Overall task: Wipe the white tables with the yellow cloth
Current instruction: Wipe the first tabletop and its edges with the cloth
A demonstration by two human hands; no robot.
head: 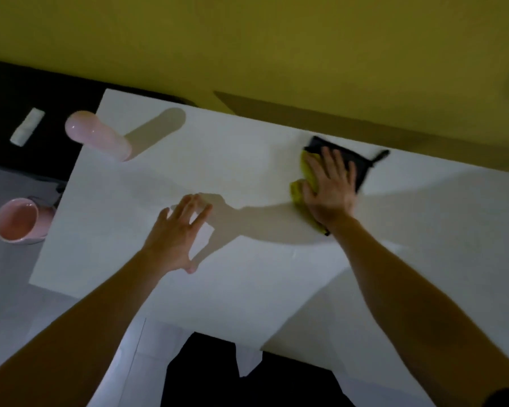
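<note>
Nearest to the person, the left hand [180, 230] lay flat on the white table [247, 283], with its fingers spread and straight, holding nothing; it seemed only to support the body. Further away, the right hand [329, 186] pressed down on the yellow cloth [297, 192] with nearly straight fingers. The cloth was crumpled under the palm and showed at the left of the hand and near the wrist. Only 1 small bunch of cloth seemed to touch the surface, so a stroke could leave unwiped strips beside it. The fingertips of this hand were already over a black pouch [362, 167], which lay just behind the cloth, close to the far edge of the table. If the wiping went further forward, the pouch would probably be pushed against the yellow wall [276, 54], or the part of the table under it would stay dirty. It was probably safer to lift it away first. Well apart, at the far left corner, a pink tumbler [100, 135] stood right beside the edge. A long stroke to the left could knock it off, and below that side stood a pink mug [21, 220]. The picture was a little blurred, so it could not be told whether the tumbler was empty.
</note>
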